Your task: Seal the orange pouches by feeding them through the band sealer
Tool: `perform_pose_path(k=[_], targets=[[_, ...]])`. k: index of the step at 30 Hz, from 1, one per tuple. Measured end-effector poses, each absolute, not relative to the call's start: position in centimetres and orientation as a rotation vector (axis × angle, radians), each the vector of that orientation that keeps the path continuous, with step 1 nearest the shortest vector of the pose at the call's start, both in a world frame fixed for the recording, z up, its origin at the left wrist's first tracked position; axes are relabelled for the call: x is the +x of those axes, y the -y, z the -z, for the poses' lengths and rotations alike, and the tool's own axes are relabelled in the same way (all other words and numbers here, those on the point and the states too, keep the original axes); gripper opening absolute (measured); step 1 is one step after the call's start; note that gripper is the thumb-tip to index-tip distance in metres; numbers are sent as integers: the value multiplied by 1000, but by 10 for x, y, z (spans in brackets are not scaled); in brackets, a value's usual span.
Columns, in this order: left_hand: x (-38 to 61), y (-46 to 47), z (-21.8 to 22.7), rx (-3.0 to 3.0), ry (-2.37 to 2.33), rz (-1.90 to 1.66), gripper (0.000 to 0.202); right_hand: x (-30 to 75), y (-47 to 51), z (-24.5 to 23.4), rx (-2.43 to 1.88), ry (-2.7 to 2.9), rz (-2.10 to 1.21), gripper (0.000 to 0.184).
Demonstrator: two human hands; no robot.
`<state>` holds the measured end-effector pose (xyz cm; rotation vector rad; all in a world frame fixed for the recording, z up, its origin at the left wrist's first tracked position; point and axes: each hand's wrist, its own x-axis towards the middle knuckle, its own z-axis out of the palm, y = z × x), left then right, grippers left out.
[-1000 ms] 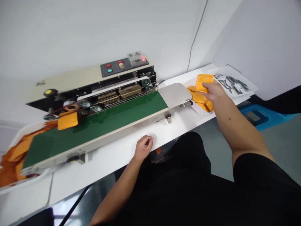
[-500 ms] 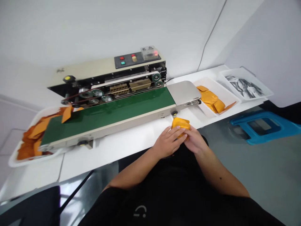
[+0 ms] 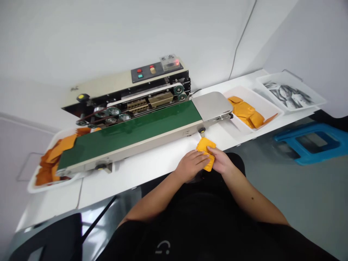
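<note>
a white table (image 3: pixel 152 174) carries one band sealer (image 3: pixel 141 98) with a green conveyor belt (image 3: pixel 130 136) and three white trays: a left tray (image 3: pixel 32 187) and a right tray (image 3: pixel 268 105) of orange pouches, a far tray (image 3: pixel 317 102) with a printed sheet (image 3: pixel 288 95). the left hand (image 3: pixel 190 166) and right hand (image 3: pixel 221 162) grasp one orange pouch (image 3: pixel 205 152) over the table, its long axis slanting toward the sealer.

Pouch (image 3: pixel 206 154) amber-orange, plain. Conveyor belt (image 3: pixel 130 136) dark green, frame (image 3: pixel 152 140) beige. Control panel (image 3: pixel 141 75) dark grey, red and green buttons. Tray (image 3: pixel 268 105) white. Printed sheet (image 3: pixel 288 95) black-and-white photo pattern. Stool (image 3: pixel 312 157) bright blue.
</note>
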<state>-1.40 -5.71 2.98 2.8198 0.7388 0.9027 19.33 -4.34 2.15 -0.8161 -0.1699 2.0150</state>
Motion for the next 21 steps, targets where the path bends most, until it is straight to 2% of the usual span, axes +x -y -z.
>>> perform_pose_path(k=[6, 12, 16, 21], targets=[[-31, 33, -99, 2513, -826, -1016, 24, 192, 35, -13, -785, 115, -1942, 35], [-49, -50, -180, 2588, -1081, -1203, 8, 195, 33, -15, -845, -1, -1931, 37], [-50, -109, -192, 2659, -1311, -1204, 8, 200, 33, -16, -840, 1, -1951, 38], [-53, -156, -183, 2804, -1500, -973, 15, 209, 34, -14, -798, 22, -1941, 42]])
